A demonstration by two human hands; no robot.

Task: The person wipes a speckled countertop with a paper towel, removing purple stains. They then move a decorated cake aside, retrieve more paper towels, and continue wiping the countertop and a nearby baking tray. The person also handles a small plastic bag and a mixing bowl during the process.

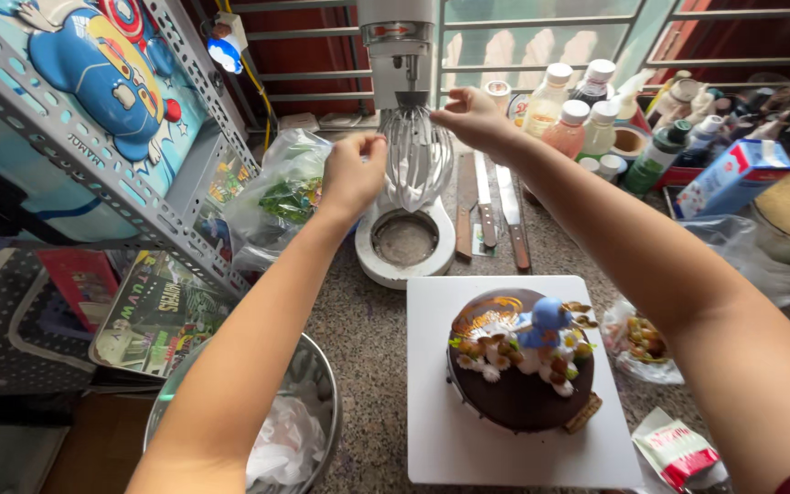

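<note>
Head view, counted from above.

Hands: two. Left hand point(352, 174), fingers curled nearly closed against the left side of the wire whisk point(416, 155); whether they pinch a wire cannot be told. Right hand point(470, 117), fingers bent and close together at the whisk's upper right, touching its top; grip cannot be told.

Whisk: one, hanging from the head of one white stand mixer point(397, 55), white cream on its lower wires, above the mixer's round base point(404, 242) with no bowl on it.

Cake: one, chocolate-glazed, topped with one blue figure, on one white square board point(432, 412) on the speckled counter point(368, 320), near the mixer base.

Knives: three, lying side by side just right of the base point(491, 206).

Steel bowl: one, lower left, holding crumpled white paper point(308, 384).

Bottles: a cluster of several at back right point(578, 119); exact count cannot be told.

Plastic bags: one with greens, left of the mixer point(285, 187); one small, right of the cake point(637, 343).

Blue carton: one, far right point(733, 174).
</note>
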